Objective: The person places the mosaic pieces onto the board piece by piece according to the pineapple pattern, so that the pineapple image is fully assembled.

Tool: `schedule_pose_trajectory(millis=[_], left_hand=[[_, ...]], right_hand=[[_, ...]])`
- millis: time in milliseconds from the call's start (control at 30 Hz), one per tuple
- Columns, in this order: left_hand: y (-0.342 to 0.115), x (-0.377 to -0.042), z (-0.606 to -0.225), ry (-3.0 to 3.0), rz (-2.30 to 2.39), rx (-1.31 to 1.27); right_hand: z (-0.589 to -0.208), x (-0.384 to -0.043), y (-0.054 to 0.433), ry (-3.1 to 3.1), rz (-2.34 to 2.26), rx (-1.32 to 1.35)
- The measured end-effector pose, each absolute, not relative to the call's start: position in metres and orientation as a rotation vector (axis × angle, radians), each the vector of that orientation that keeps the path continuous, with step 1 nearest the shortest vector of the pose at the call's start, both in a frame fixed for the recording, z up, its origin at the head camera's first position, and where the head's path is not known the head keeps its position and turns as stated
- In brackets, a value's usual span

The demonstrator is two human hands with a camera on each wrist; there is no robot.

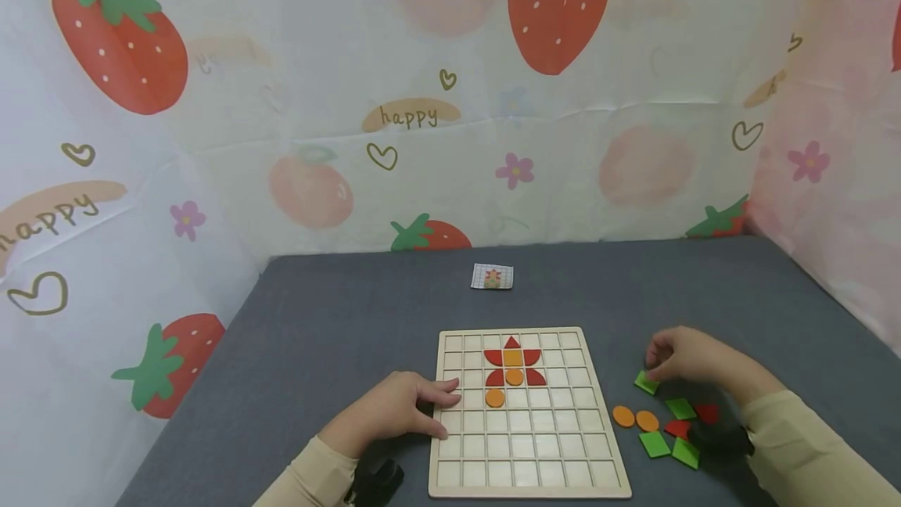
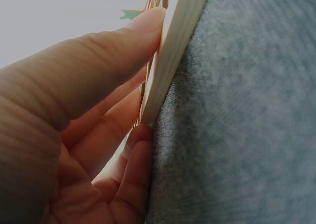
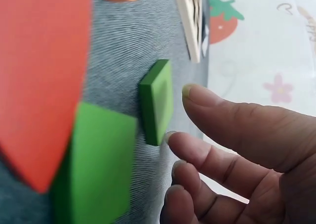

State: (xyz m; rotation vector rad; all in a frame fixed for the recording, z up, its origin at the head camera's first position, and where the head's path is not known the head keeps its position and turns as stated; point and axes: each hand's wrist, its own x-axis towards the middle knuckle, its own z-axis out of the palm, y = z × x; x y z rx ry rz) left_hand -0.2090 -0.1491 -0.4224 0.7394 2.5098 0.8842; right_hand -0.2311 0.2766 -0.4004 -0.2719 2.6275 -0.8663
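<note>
A wooden grid board [image 1: 570, 444] lies on the table. My left hand [image 1: 404, 407] rests at its left edge, fingertips over the top face and thumb on the rim; the left wrist view shows the thumb against the board's side [image 2: 173, 51]. On the grid sit a red triangle [image 1: 511, 343], an orange square [image 1: 513, 357], several red curved pieces [image 1: 535, 377] and two orange discs [image 1: 495, 398]. Right of the board, my right hand [image 1: 686, 354] is at a green diamond tile [image 1: 644, 383]. In the right wrist view, thumb and index stand apart beside that tile [image 3: 157, 103].
Near the board's right side lie two orange discs [image 1: 647, 421], more green tiles [image 1: 655, 444] and red pieces [image 1: 707, 413], partly behind the right wrist's black device [image 1: 725, 438]. A small picture card [image 1: 493, 277] lies at the back. A printed curtain [image 1: 450, 178] surrounds the dark table [image 1: 338, 311].
</note>
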Motion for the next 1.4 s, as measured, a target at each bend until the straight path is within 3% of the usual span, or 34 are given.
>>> schedule_pose_trajectory(millis=[733, 1400], left_hand=[[-0.148, -0.208, -0.420, 2.495, 0.891, 0.717], [-0.149, -0.209, -0.421, 2.508, 0.880, 0.743]], right_hand=[[-0.394, -0.231, 0.261, 2.520, -0.991, -0.332], [-0.376, -0.239, 0.185, 2.461, -1.153, -0.525]])
